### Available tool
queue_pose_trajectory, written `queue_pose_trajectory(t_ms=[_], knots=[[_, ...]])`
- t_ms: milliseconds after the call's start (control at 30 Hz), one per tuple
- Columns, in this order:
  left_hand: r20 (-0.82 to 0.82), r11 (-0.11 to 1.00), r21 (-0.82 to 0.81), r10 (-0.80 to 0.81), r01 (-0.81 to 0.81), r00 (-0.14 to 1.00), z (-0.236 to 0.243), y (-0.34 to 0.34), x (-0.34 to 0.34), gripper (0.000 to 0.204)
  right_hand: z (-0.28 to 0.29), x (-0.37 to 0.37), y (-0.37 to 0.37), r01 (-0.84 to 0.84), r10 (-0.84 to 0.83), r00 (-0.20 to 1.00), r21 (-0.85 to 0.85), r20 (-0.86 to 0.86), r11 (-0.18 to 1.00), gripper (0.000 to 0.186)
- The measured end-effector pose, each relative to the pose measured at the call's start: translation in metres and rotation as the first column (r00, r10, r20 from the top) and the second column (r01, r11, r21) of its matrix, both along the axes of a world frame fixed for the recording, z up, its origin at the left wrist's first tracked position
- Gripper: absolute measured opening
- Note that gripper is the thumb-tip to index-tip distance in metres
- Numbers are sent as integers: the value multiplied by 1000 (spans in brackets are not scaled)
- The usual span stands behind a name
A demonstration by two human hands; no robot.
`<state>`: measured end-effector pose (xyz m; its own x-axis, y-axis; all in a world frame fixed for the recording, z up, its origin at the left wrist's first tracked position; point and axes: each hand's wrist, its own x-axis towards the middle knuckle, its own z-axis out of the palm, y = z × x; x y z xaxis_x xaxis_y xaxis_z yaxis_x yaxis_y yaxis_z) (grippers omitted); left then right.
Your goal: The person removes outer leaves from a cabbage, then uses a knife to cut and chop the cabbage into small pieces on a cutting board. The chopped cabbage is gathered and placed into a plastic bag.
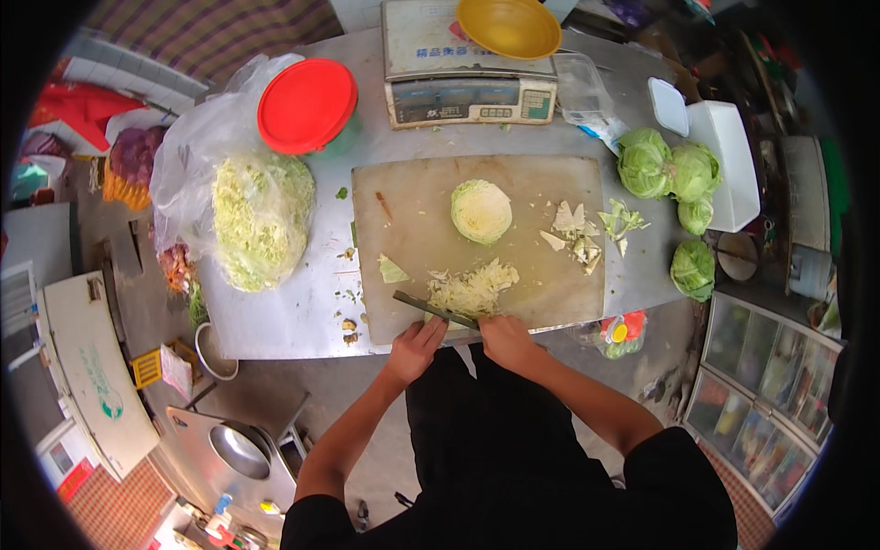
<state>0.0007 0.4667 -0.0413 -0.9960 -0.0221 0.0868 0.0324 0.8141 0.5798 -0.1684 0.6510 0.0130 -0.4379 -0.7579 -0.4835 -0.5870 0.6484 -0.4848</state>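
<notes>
My right hand grips the handle end of a dark-bladed kitchen knife at the near edge of a worn cutting board. The blade slants away to the left. Just behind it, my left hand has its fingers drawn together close to the blade; whatever lies under them is hidden. Beyond the knife lies a heap of shredded cabbage. A cut cabbage half sits farther up the board. Core scraps are at the right, and a small leaf piece at the left.
A clear bag of shredded cabbage and a red-lidded tub stand left of the board. Behind it is a scale with a yellow bowl. Whole cabbages and a white foam box line the right edge.
</notes>
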Motion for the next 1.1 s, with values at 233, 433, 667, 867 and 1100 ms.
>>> queue_pose_trajectory(t_ms=[233, 433, 667, 867, 1100], knots=[[-146, 937, -214, 251, -278, 957, 28, 16, -7, 42, -3, -3, 0, -59, 58, 996, -15, -65, 998, 10], [-150, 907, 21, 418, -420, 896, -3, 41, -4, 39, 4, -27, 13, -3, 3, 999, -6, -51, 1000, 5], [-150, 867, 144, 496, -477, 855, -4, 41, -17, 36, 4, -47, 37, -43, 45, 996, 22, -73, 999, 8], [-32, 706, 325, 673, -629, 739, 28, -26, -26, 34, 0, -42, 38, -12, 12, 995, 0, -95, 1000, 8], [-8, 896, -140, 425, -422, 905, 51, -81, -64, 41, 4, -43, 41, -43, 43, 996, 0, -73, 999, 8]])
